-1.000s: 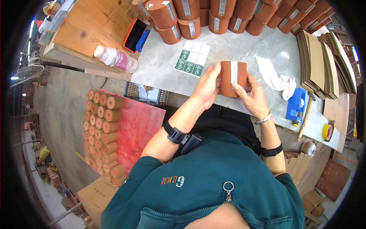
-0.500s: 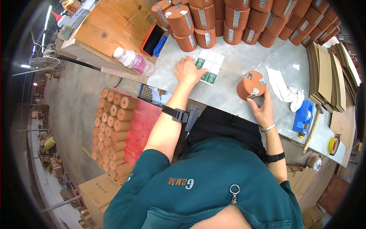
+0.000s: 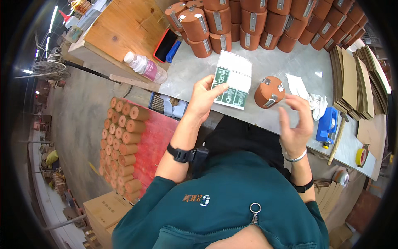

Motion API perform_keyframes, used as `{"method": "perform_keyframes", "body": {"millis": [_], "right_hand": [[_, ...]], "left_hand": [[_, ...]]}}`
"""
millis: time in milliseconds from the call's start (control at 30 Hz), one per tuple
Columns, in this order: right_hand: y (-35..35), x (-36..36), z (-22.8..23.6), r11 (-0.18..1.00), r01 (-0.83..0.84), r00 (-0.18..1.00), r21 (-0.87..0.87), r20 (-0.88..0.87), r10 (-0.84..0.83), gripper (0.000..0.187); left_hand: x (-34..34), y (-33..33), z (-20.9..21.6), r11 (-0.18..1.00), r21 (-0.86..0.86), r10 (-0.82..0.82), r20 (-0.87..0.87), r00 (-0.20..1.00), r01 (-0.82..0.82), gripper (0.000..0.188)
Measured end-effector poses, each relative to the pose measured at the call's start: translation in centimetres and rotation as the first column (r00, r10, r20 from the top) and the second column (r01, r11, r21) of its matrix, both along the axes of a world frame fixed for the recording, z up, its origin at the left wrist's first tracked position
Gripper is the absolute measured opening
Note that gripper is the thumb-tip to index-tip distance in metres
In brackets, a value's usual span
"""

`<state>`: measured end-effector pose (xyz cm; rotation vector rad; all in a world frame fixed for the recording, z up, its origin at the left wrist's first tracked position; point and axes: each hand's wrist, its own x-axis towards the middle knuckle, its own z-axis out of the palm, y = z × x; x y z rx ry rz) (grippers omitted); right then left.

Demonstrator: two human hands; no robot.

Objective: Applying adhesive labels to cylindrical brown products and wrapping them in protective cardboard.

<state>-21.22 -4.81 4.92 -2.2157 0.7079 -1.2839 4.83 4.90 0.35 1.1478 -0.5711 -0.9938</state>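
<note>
Between the thumb and fingers of my left hand (image 3: 203,98) is a sticker sheet (image 3: 237,79), lifted off the table. Green labels remain along its left side and lower edge; the rest is white. My right hand (image 3: 297,126) is open, thumb and fingers apart, slightly blurred. Just left of its fingertips a reddish-brown cylinder (image 3: 268,94) stands on the table, with metal fittings on its top rim and side. I see a gap between the hand and that cylinder. A crumpled white cloth (image 3: 299,88) lies right of it.
Stacked brown cylinders (image 3: 253,23) line the back of the grey table (image 3: 182,79). Flat cardboard (image 3: 352,79), a blue tool (image 3: 326,124), a hammer (image 3: 338,141) and yellow tape (image 3: 361,157) are at right. A bottle (image 3: 145,67) lies left; more cylinders (image 3: 124,145) fill a red board (image 3: 155,135).
My left hand has picked the sticker sheet up from the table and brought it nearer. My right hand has let go of the cylinder and drawn back to the right.
</note>
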Motion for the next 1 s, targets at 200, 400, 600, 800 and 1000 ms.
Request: {"method": "perform_keyframes", "body": {"millis": [200,400,600,800,1000], "right_hand": [[1.8,5.9,2.6,0.93,-0.319,0.945,-0.182,-0.133,0.298,0.034],[1.9,7.1,1.4,0.933,-0.342,0.933,-0.114,-0.159,0.323,0.03],[1.3,6.6,1.8,0.925,-0.367,0.92,-0.103,-0.188,0.344,0.025],[1.0,6.9,2.7,0.919,-0.377,0.914,-0.11,-0.204,0.351,0.017],[0.8,7.0,3.1,0.903,-0.43,0.887,0.0,-0.187,0.422,0.016]], "left_hand": [[-2.8,3.0,5.3,0.944,-0.054,-0.33,-0.132,0.935,0.325,0.021],[-2.8,4.2,5.9,0.967,-0.014,-0.255,-0.029,0.967,0.254,0.014],[-2.4,4.1,6.0,0.965,0.056,-0.263,0.12,0.957,0.258,0.006],[-2.9,3.9,6.6,0.974,0.075,-0.224,0.19,0.956,0.213,0.006],[-2.7,4.1,6.7,0.98,0.045,-0.197,0.233,0.952,0.192,0.005]]}}
